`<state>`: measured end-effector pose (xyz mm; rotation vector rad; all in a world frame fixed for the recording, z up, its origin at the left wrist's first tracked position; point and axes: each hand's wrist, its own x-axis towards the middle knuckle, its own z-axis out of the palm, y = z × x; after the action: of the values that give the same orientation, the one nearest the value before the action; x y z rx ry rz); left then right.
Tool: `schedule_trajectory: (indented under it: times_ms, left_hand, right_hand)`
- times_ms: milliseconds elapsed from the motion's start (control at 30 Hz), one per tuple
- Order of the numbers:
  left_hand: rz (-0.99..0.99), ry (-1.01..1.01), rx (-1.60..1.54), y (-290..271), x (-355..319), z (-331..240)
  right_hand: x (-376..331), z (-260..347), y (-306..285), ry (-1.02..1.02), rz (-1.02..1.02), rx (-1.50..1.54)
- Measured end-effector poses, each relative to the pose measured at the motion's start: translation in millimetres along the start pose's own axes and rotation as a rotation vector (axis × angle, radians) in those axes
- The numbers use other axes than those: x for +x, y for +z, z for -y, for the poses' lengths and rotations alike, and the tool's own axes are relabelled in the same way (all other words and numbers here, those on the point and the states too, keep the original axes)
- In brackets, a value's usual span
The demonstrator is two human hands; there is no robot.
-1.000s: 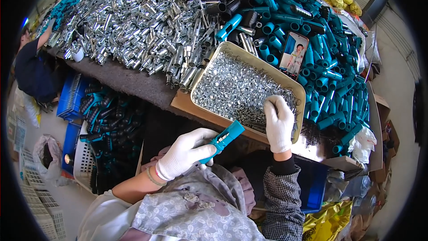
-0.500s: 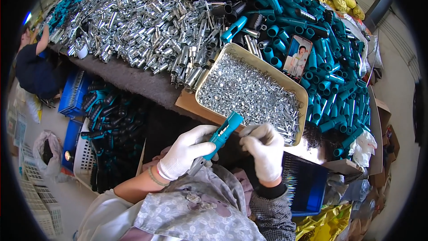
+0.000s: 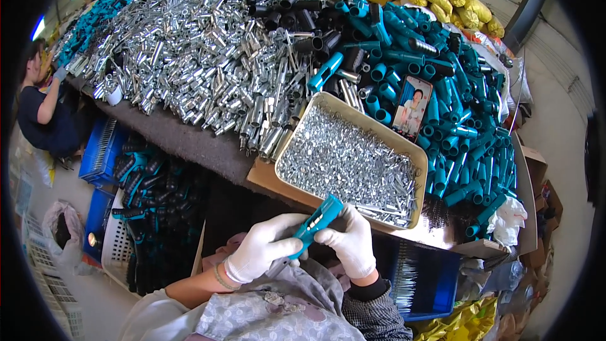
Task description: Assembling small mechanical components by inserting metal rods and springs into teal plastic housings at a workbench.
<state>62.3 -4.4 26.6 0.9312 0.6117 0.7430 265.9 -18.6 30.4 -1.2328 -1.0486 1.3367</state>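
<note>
The left hand (image 3: 266, 249), in a white knitted glove, is gripping a teal slotted tubular casing (image 3: 320, 216), its fingers curling around the lower half. The casing is tilting up to the right in front of the apron, near the lower edge of a cream rectangular tray (image 3: 422, 180); a grey metal piece (image 3: 278, 268) is sticking out below the glove. The right hand (image 3: 351, 244), gloved alike, is bending its thumb and fingers narrowly beside the casing's upper part — whether they are pinching a small part, I cannot tell. Small silvery metal parts (image 3: 344, 158) are filling the tray. Beyond it, a smartphone (image 3: 413, 108) is leaning among teal casings (image 3: 464, 132), and shiny metal tubes (image 3: 196, 50) are heaping up leftward. At far left, a co-worker (image 3: 47, 117) is reaching toward the heap.
</note>
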Motion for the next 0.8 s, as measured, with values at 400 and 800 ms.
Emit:
schedule_trajectory:
  times_ms: [400,800]
  left_hand:
    - [0.152,0.117,-0.552,-19,1,-8]
    - [0.002,0.08,-0.648,-36,4,-18]
  right_hand:
    - [57,72,31,-0.324,0.422,-0.681]
    - [290,163,-49,-1.004,-0.513,-1.656]
